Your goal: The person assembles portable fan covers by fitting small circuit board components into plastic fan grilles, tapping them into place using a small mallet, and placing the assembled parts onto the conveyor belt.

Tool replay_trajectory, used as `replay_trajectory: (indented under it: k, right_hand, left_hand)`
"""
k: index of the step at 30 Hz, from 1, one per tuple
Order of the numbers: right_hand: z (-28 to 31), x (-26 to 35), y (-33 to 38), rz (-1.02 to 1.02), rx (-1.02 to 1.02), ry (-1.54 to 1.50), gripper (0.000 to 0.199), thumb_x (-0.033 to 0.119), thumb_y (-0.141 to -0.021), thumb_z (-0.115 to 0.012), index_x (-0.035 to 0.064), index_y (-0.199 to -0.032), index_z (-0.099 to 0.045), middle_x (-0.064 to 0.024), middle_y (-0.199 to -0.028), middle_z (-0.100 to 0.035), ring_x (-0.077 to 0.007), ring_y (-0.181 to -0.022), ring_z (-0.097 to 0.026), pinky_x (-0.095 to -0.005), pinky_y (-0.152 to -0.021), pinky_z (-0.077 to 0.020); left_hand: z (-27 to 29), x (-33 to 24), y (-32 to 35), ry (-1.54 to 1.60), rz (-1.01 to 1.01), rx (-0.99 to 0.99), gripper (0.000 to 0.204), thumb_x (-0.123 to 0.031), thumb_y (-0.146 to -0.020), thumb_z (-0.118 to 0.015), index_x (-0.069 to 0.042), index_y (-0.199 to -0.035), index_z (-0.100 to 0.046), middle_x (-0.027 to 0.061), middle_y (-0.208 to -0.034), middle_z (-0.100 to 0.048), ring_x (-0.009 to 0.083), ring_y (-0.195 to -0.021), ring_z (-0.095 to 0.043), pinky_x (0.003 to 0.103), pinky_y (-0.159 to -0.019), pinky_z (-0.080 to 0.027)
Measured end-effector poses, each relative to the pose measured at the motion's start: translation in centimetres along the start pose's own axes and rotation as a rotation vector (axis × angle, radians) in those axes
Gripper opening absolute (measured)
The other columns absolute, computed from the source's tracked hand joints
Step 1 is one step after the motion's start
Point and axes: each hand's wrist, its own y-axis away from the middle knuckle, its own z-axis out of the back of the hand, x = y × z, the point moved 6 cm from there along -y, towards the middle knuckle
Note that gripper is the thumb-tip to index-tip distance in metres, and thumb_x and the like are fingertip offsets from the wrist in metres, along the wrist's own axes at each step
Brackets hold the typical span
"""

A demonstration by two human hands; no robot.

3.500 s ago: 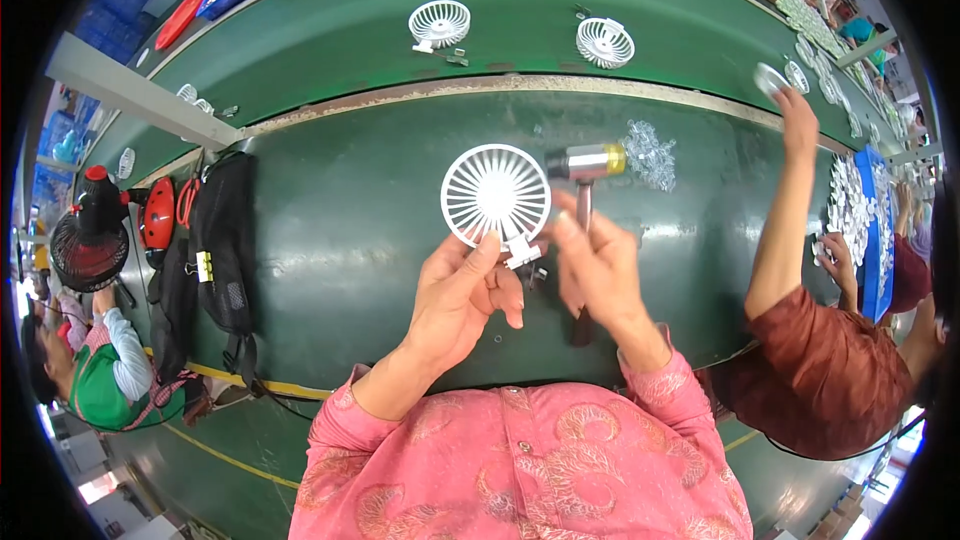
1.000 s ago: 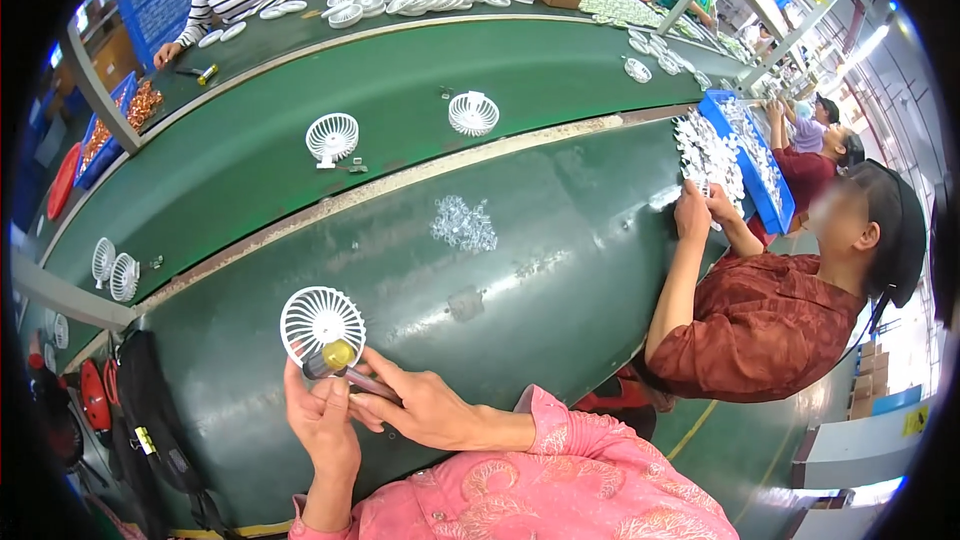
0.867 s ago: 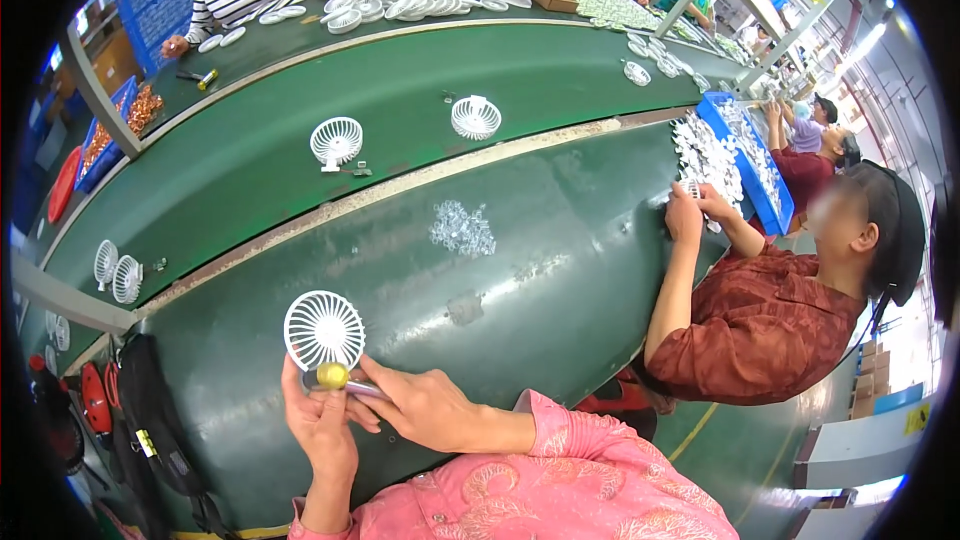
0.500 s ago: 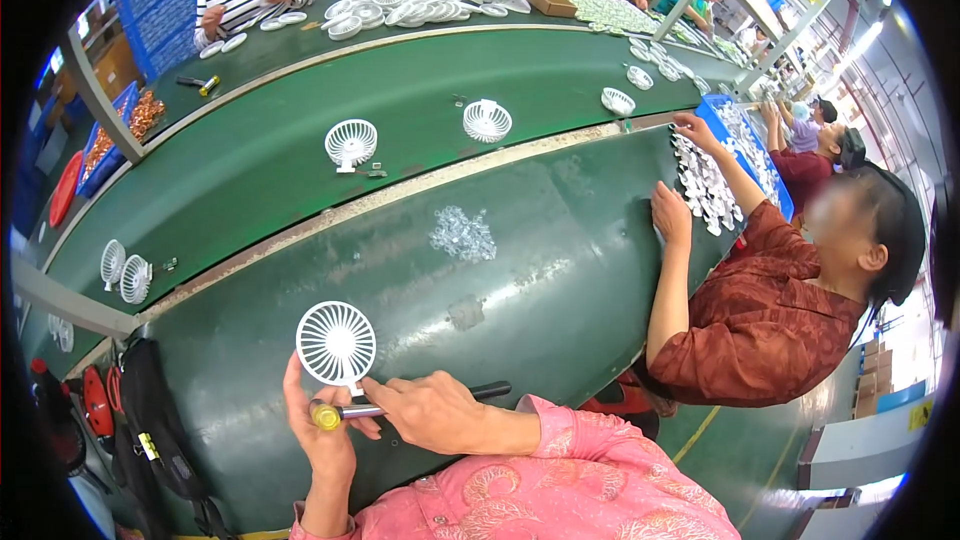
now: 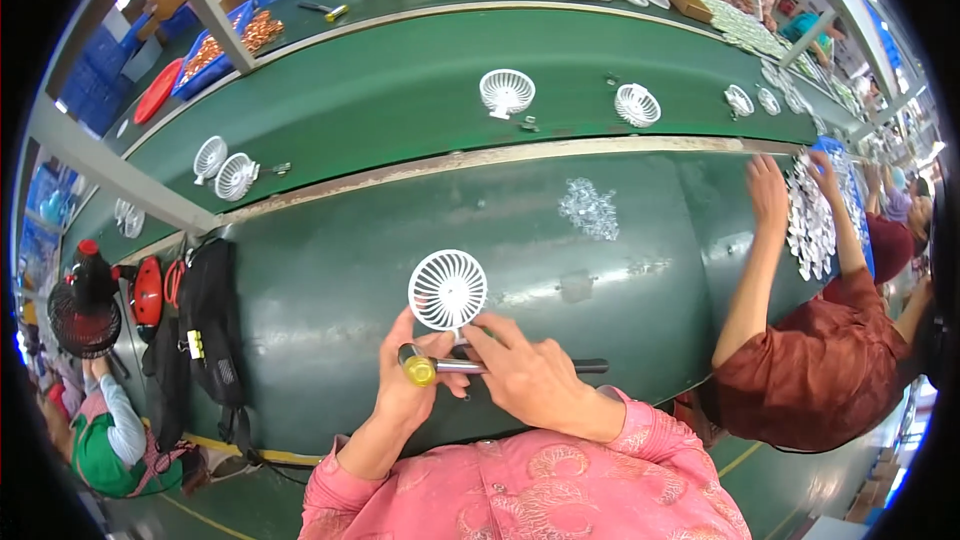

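A white round fan grille (image 5: 448, 290) with radiating slats stands up between my hands above the green worktable. My left hand (image 5: 402, 390) is closed around its lower edge and short neck. My right hand (image 5: 540, 375) is closed on a small hammer (image 5: 420, 371) with a yellow face and a black handle, lying crosswise below the grille. Its fingertips also reach the grille's neck. The fingers partly hide the neck and the hammer's shaft.
A pile of small clear plastic pieces (image 5: 589, 208) lies on the worktable (image 5: 330, 300). Beyond it, a green belt (image 5: 390, 90) carries several fan grilles. A black bag (image 5: 210, 310) sits at left. A co-worker (image 5: 815, 370) at right handles small white parts (image 5: 808, 225).
The view has swung left, so everything sits further right in the picture. My hands still hold the grille and the hammer. The co-worker's hands have shifted at the white parts.
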Motion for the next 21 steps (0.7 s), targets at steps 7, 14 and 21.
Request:
replay_trajectory:
  k: [7, 14, 21]
  right_hand:
    - [-1.7, -0.7, -0.5, -0.014, 0.062, -0.061, 0.039, 0.006, -0.080, -0.067, 0.0095, -0.118, -0.059, -0.0093, -0.117, -0.053, -0.0313, -0.071, -0.066, -0.0414, -0.053, -0.0547]
    - [-1.6, -0.9, -0.8, 0.184, -0.003, -0.019, 0.035, 0.003, -0.076, -0.068, 0.0028, -0.110, -0.062, -0.0093, -0.100, -0.061, -0.0264, -0.070, -0.066, -0.0371, -0.049, -0.0531]
    - [0.5, -2.8, -2.8, -0.040, -0.219, -0.500, 0.008, 0.000, -0.079, -0.071, -0.0030, -0.086, -0.067, -0.0122, -0.083, -0.067, -0.0205, -0.066, -0.062, -0.0308, -0.055, -0.0481]
  left_hand:
    - [0.6, -0.2, 0.5, 0.154, 0.063, 0.046, 0.041, -0.011, -0.097, -0.055, 0.001, -0.132, -0.038, 0.0207, -0.093, -0.066, 0.0272, -0.058, -0.066, 0.034, -0.044, -0.056]
    - [0.1, 0.2, 0.0, 0.104, 0.134, 0.176, 0.044, -0.015, -0.099, -0.049, 0.000, -0.138, -0.035, 0.0198, -0.097, -0.065, 0.0263, -0.064, -0.068, 0.035, -0.052, -0.059]
    - [0.2, -1.7, 1.8, -0.192, -0.215, 0.110, 0.056, -0.010, -0.097, -0.057, 0.000, -0.143, -0.027, 0.0177, -0.103, -0.065, 0.0214, -0.077, -0.066, 0.033, -0.068, -0.057]
